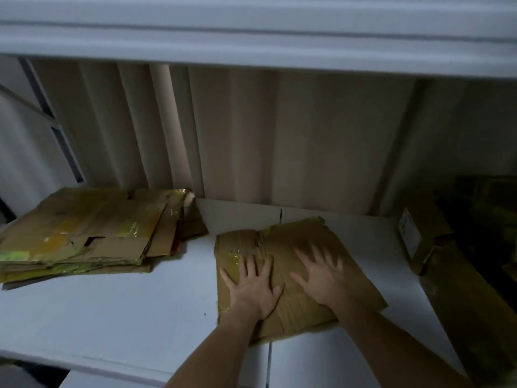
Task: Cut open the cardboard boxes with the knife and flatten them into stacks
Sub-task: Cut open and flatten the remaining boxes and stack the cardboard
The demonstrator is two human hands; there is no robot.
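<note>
A flattened brown cardboard box (330,242) with yellowish tape lies on the white table (112,309), right of centre. My left hand (251,287) presses flat on its left half, fingers spread. My right hand (321,275) presses on its middle with fingers spread wide and is slightly blurred. A stack of flattened boxes (84,233) with yellow-green tape sits at the left of the table. No knife is in view.
Unflattened cardboard boxes (419,239) stand in shadow at the right edge. A pale curtain (251,135) hangs behind the table, under a white ledge. A seam between table panels (270,365) runs toward me below the box.
</note>
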